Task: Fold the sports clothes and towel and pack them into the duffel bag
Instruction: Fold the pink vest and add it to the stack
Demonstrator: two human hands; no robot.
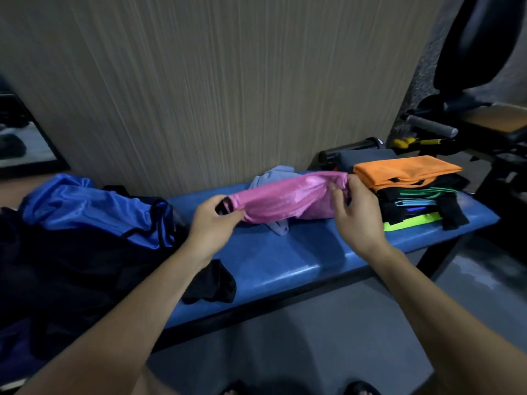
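Surface (285, 260) runs left to right in front of a wall panel (214, 81). Left end: heap of loose garments (94, 212). Middle: one garment (285, 198) stretched between left hand (212, 220) and right hand (356, 212), above a crumpled cloth (273, 173) near the wall. Right end: folded stack (410, 192). Small dark piece (211, 283) at front edge. Exercise machine (470, 95) far right, behind.

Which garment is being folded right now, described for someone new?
Start at the blue bench. Above its middle, the left hand and right hand pinch the pink garment stretched between them. It is the only pink, shiny piece.
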